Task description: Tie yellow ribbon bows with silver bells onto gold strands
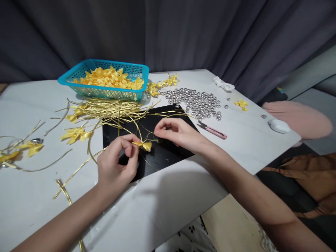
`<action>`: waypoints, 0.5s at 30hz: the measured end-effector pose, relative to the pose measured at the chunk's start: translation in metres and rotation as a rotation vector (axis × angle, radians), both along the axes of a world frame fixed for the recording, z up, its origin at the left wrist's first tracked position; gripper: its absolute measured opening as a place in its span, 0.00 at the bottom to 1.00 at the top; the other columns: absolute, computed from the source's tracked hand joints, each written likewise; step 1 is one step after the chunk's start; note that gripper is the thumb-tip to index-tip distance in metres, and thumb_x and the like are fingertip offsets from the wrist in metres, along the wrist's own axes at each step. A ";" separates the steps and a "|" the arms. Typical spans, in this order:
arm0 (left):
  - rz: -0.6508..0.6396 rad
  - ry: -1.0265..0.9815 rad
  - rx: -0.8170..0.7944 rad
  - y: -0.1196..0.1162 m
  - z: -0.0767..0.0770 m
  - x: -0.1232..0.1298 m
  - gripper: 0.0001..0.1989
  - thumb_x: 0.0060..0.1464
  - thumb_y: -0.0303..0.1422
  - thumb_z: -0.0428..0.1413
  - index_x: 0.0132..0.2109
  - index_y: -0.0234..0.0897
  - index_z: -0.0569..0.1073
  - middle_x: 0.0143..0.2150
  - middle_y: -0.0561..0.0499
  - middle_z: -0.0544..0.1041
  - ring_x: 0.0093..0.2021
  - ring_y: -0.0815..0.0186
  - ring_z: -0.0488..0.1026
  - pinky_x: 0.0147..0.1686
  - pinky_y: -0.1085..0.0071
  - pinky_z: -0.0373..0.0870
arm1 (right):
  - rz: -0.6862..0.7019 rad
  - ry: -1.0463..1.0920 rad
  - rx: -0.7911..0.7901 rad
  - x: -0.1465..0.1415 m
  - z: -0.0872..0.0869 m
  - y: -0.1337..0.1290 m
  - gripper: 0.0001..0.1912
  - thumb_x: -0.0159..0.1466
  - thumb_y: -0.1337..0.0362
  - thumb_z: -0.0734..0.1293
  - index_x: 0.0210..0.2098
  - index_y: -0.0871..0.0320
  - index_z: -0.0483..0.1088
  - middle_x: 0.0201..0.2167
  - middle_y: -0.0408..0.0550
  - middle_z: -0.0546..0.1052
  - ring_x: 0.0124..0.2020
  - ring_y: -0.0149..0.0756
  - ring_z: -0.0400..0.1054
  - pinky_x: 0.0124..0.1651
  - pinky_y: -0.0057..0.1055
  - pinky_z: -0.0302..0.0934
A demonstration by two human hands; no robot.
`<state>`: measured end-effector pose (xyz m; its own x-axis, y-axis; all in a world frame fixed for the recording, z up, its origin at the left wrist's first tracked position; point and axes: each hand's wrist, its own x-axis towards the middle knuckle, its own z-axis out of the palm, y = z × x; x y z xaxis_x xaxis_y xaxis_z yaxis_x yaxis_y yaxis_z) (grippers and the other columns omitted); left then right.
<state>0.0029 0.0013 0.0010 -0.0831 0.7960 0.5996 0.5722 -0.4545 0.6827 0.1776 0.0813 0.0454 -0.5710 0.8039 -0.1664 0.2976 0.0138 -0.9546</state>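
Observation:
My left hand [119,154] pinches a small yellow ribbon flower [145,145] between thumb and fingers, above a black mat [154,159]. Gold cords run up from beside the flower. To its right, my right hand [174,131] is closed in a pinch over the mat; a thin thread [149,136] shows near its fingertips, but what they hold is too fine to make out. Behind my hands lies a bundle of gold cords [112,108]. Pink-handled snips [212,130] rest beyond my right wrist, just off the mat.
A blue basket [103,90] of yellow ribbon pieces stands at the back left. Silver beads [201,103] are spread at the back centre. Finished-looking yellow flowers [75,134] with cords lie at left. A white dish [279,126] sits by the right edge.

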 end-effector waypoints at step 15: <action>-0.015 -0.017 -0.052 -0.002 0.001 0.000 0.16 0.50 0.20 0.54 0.27 0.41 0.55 0.32 0.52 0.74 0.32 0.69 0.72 0.31 0.73 0.67 | 0.077 0.107 0.024 -0.004 -0.004 -0.005 0.05 0.58 0.68 0.65 0.26 0.62 0.67 0.19 0.36 0.63 0.20 0.20 0.52 0.22 0.23 0.46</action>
<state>0.0032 -0.0003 0.0020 -0.0804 0.8274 0.5559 0.5539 -0.4266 0.7150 0.1732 0.0765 0.0416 -0.6442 0.7603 -0.0829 0.1915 0.0554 -0.9799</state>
